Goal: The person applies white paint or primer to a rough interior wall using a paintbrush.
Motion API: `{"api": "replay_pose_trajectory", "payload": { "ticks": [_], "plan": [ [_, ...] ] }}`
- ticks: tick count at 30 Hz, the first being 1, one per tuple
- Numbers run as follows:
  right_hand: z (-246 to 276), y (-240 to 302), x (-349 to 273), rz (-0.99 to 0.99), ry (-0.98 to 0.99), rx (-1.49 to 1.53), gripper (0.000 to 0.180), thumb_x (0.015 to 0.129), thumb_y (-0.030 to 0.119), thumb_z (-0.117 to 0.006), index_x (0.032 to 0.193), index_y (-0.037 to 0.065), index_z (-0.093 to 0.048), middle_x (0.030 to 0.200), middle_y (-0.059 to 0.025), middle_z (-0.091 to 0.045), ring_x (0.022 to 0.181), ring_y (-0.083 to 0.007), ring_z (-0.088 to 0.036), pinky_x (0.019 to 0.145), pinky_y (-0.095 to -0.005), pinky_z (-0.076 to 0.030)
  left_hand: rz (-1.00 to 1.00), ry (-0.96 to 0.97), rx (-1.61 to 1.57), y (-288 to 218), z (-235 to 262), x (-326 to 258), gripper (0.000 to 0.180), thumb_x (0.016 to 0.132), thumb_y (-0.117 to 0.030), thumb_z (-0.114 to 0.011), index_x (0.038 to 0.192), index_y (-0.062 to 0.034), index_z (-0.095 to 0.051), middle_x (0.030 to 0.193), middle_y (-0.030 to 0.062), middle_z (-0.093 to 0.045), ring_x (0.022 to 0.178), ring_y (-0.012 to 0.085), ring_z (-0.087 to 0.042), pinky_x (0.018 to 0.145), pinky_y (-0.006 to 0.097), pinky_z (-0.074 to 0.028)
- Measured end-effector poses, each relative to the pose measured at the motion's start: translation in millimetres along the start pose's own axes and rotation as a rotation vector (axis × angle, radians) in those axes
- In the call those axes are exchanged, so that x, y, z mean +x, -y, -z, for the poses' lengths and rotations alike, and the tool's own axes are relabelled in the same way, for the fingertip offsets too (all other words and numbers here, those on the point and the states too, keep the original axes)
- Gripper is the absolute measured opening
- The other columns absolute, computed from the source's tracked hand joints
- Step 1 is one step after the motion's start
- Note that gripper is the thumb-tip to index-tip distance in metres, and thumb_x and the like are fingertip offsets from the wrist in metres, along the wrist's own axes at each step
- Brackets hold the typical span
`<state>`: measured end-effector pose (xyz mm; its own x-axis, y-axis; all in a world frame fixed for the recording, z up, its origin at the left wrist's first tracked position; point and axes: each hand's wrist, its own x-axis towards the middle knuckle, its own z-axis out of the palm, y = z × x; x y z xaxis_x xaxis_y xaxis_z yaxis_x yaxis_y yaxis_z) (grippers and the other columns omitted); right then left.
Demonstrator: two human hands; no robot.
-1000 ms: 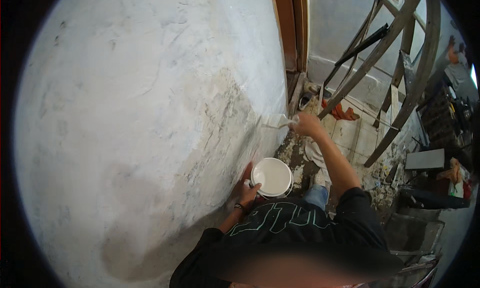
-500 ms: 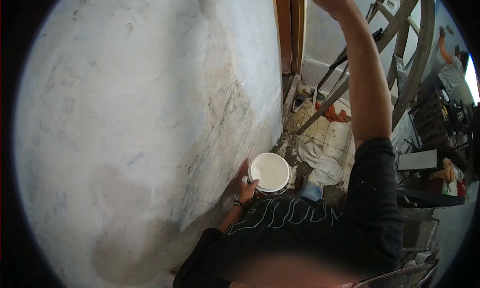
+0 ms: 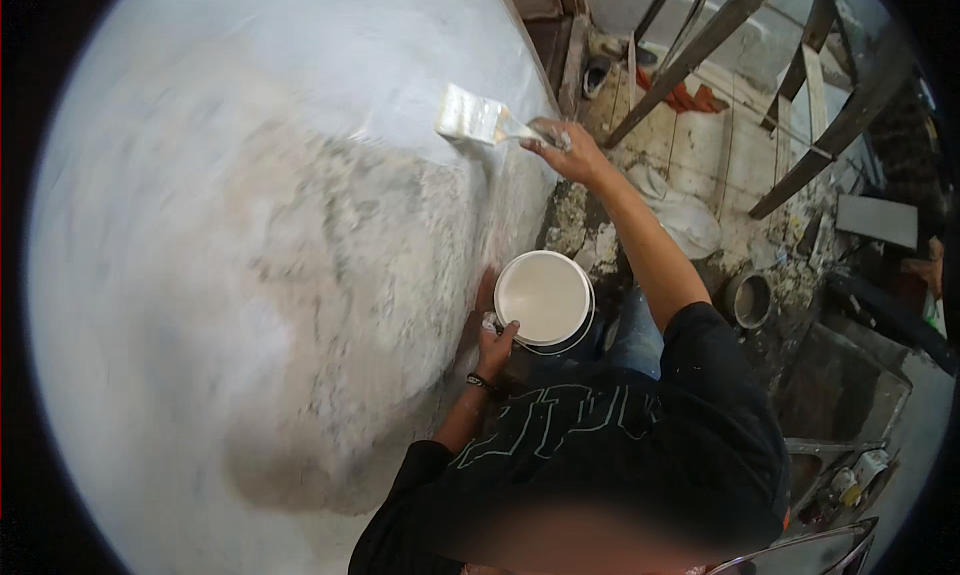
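Note:
My right hand [image 3: 568, 151] grips the handle of a wide paintbrush [image 3: 468, 115], whose white-coated bristles are at the rough, patchy wall [image 3: 300, 205]. Whether the bristles touch the plaster I cannot tell. Low beside the wall, my left hand [image 3: 495, 347] is closed on the rim of a white bucket [image 3: 543, 297], thumb on top and fingers hidden underneath. Pale liquid, or a pale inside, shows within the bucket, and its thin wire handle hangs down on the near side.
A wooden ladder [image 3: 705, 55] stands at the upper right over a tiled floor. A pale cloth [image 3: 680, 215], an orange-red cloth [image 3: 690, 95] and a dark shoe [image 3: 596, 73] lie there. A round metal pot [image 3: 748, 299] sits at the right. A brown door [image 3: 535, 10] is beyond the wall's edge.
My right arm has come down from high overhead, bringing the paintbrush into view by the wall. The view has tilted downward. My left hand still holds the bucket.

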<state>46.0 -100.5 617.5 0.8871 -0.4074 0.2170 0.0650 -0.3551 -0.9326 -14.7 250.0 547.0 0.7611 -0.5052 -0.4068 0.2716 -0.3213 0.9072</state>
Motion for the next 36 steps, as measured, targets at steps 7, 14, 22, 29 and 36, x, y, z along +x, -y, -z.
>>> {"api": "replay_pose_trajectory", "payload": {
  "ticks": [7, 14, 22, 29, 36],
  "plan": [
    [-81, -156, -39, -0.278, 0.068, 0.046, 0.034, 0.080, 0.040, -0.059, 0.098, 0.011, -0.060, 0.091, -0.0152, -0.063, 0.087, -0.0368, -0.057, 0.077, -0.0407, -0.044, 0.233, 0.005, 0.040, 40, 2, 31, 0.018, 0.082, -0.004, -0.057, 0.096, -0.0030, -0.045, 0.096, 0.0057, -0.053, 0.089, 0.0124, -0.050, 0.078, 0.026, -0.042],
    [-90, -272, -63, -0.542, 0.098, -0.280, 0.042, 0.078, 0.046, -0.058, 0.106, 0.015, -0.060, 0.106, -0.0117, -0.060, 0.097, -0.0337, -0.056, 0.083, -0.0410, -0.044, 0.284, 0.067, 0.109, 76, -13, 75, 0.022, 0.083, -0.007, -0.058, 0.099, 0.0010, -0.046, 0.097, 0.0085, -0.057, 0.090, 0.0141, -0.053, 0.077, 0.029, -0.044],
    [-62, -178, -26, -0.462, 0.013, -0.510, 0.019, 0.074, 0.023, -0.059, 0.089, 0.011, -0.061, 0.083, -0.0097, -0.063, 0.071, -0.0290, -0.062, 0.060, -0.0384, -0.050, 0.406, 0.013, 0.128, 98, -37, 99, 0.023, 0.082, -0.007, -0.058, 0.100, 0.0008, -0.047, 0.097, 0.0090, -0.057, 0.089, 0.0137, -0.053, 0.078, 0.028, -0.044],
    [-38, -139, -46, -0.299, -0.093, -0.060, 0.025, 0.073, 0.023, -0.063, 0.094, 0.010, -0.062, 0.086, -0.0087, -0.063, 0.073, -0.0283, -0.061, 0.062, -0.0372, -0.048, 0.475, 0.024, 0.121, 100, -55, 105, 0.024, 0.083, -0.010, -0.059, 0.101, -0.0002, -0.047, 0.096, 0.0088, -0.057, 0.087, 0.0138, -0.054, 0.079, 0.029, -0.044],
    [-102, -269, -47, -0.385, -0.065, -0.024, 0.028, 0.074, 0.026, -0.062, 0.098, 0.011, -0.062, 0.098, -0.0107, -0.063, 0.084, -0.0310, -0.061, 0.074, -0.0386, -0.048, 0.484, 0.051, 0.251, 125, -58, 121, 0.022, 0.082, -0.008, -0.059, 0.099, -0.0001, -0.046, 0.095, 0.0089, -0.058, 0.086, 0.0134, -0.055, 0.075, 0.028, -0.046]
  ]
}}
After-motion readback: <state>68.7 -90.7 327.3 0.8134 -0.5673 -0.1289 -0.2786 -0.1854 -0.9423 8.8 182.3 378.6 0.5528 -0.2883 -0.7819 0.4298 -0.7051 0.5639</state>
